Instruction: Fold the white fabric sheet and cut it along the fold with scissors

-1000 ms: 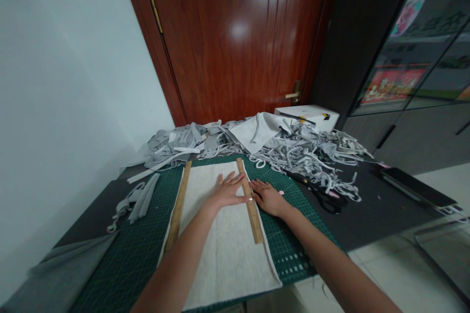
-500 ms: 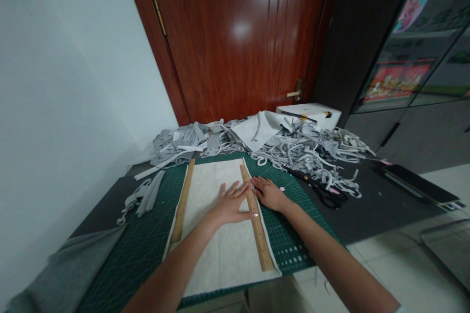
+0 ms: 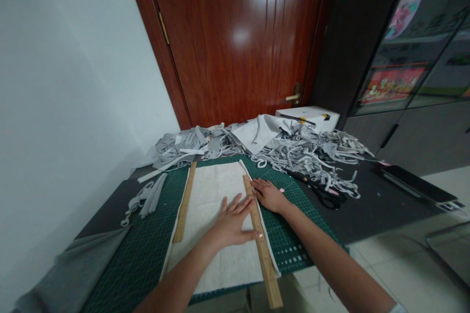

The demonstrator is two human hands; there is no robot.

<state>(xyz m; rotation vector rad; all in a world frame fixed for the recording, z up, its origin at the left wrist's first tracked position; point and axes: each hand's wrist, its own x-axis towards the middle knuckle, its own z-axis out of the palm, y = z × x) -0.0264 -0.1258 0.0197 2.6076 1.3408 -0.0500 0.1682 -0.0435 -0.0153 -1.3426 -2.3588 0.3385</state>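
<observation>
A pale cloth panel (image 3: 216,183) lies flat on the green cutting mat (image 3: 290,225). One wooden ruler (image 3: 185,200) rests along its left edge, untouched. My left hand (image 3: 237,220), fingers spread, presses on the cloth and on a second wooden ruler (image 3: 266,264) near the panel's right edge; this ruler's near end juts past the cloth. My right hand (image 3: 268,194) lies flat at the cloth's right edge, fingertips beside the ruler, with its fingers stretched out.
Heaped grey fabric strips (image 3: 308,151) cover the back, before a white box (image 3: 319,116). Black scissors (image 3: 323,193) lie to the right, a dark flat device (image 3: 418,183) farther right. Grey cloth (image 3: 81,264) and folded strips (image 3: 153,195) are on the left.
The right ruler has slid toward me along the cloth, its near end now past the panel. My left hand has moved nearer with it. My right hand has stayed nearly in place.
</observation>
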